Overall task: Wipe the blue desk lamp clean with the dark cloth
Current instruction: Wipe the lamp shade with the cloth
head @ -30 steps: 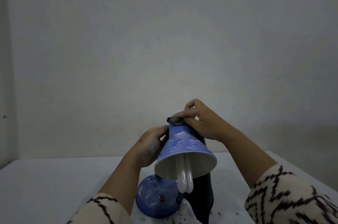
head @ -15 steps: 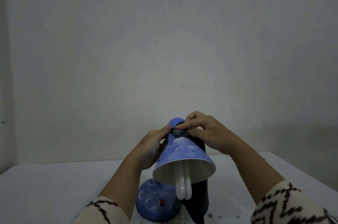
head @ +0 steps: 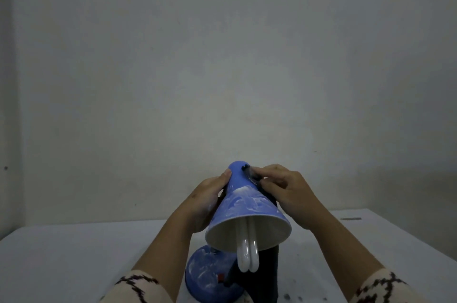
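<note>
A pale table (head: 74, 253) fills the lower part of the view, meeting a bare, dim grey-white wall (head: 222, 55); a small dark strip (head: 350, 218) lies on the table at 3 o'clock from the lamp, and dark specks dot the near edge.

The lamp (head: 247, 208) stands near the bottom centre. Its blue cone shade tilts toward the camera, streaked with white smears on its lower half, cleaner blue at the narrow top. The white inside shows, with a twin-tube bulb (head: 248, 255) poking out at 6 o'clock. The round blue base (head: 205, 275), also smeared, sits on the table at 7 o'clock from the shade.

The left hand (head: 205, 201) cups the shade's left side, thumb up by the neck. The right hand (head: 286, 194) pinches the cloth (head: 252, 174) against the shade's upper right; more dark fabric hangs behind the shade down to the table.
</note>
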The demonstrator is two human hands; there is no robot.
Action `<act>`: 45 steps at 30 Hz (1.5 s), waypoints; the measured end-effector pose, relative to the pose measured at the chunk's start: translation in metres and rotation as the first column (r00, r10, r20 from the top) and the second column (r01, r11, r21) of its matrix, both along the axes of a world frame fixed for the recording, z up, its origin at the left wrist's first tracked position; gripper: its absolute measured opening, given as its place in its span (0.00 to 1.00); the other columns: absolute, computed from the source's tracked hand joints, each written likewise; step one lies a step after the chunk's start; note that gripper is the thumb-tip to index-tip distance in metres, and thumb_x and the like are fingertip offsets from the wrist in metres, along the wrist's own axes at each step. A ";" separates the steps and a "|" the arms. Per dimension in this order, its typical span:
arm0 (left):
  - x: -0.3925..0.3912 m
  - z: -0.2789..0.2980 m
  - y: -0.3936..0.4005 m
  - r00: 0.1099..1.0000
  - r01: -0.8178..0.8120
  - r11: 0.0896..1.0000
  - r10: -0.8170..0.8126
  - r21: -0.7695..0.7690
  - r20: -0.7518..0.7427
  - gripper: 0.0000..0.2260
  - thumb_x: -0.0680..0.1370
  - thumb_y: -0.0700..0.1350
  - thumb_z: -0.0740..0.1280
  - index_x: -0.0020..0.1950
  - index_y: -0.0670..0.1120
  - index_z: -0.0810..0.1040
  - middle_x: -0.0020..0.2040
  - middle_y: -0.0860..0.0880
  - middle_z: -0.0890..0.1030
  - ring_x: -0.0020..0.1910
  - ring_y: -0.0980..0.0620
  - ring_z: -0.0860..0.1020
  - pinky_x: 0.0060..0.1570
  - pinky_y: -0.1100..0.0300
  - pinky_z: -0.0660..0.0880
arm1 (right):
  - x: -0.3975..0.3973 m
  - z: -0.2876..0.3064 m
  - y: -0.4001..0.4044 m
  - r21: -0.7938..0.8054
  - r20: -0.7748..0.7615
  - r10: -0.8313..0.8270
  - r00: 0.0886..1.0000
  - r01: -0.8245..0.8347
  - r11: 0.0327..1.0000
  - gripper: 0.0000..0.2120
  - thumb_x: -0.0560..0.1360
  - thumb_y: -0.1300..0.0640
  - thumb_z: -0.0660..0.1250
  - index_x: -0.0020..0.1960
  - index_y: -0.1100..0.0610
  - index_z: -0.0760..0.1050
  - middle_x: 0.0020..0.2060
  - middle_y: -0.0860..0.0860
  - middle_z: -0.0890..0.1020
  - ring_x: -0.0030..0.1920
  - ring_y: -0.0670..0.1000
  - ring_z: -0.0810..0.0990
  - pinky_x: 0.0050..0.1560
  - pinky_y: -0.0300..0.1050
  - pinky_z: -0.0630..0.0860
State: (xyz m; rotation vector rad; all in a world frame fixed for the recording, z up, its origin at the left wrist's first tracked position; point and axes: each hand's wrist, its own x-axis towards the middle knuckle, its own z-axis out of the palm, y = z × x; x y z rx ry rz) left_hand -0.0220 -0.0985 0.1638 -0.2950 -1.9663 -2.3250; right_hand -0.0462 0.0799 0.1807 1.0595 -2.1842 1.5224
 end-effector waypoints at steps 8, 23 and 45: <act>-0.004 0.002 -0.002 0.995 -0.104 0.984 0.101 -0.148 -0.029 0.15 0.80 0.56 0.55 0.47 0.51 0.78 0.42 0.55 0.81 0.36 0.64 0.80 0.34 0.71 0.75 | 0.005 0.031 -0.010 0.334 -0.251 -0.072 0.965 0.157 0.930 0.16 0.77 0.67 0.58 0.56 0.54 0.79 0.48 0.49 0.70 0.47 0.40 0.71 0.49 0.19 0.63; -0.015 -0.008 -0.009 0.992 -0.052 0.998 0.055 -0.029 0.115 0.12 0.80 0.42 0.58 0.41 0.42 0.78 0.28 0.47 0.80 0.26 0.52 0.78 0.28 0.63 0.75 | 0.008 0.061 -0.046 0.692 -0.351 -0.002 0.937 0.260 0.673 0.23 0.77 0.69 0.48 0.56 0.53 0.79 0.59 0.50 0.69 0.58 0.54 0.63 0.62 0.45 0.63; -0.020 -0.010 -0.009 0.997 0.017 0.999 -0.020 0.043 0.069 0.15 0.81 0.47 0.55 0.45 0.44 0.80 0.36 0.47 0.84 0.34 0.51 0.82 0.34 0.61 0.78 | 0.011 0.037 -0.012 0.459 -0.212 0.087 0.973 0.020 0.888 0.18 0.76 0.69 0.57 0.48 0.53 0.82 0.47 0.39 0.72 0.51 0.39 0.72 0.52 0.22 0.67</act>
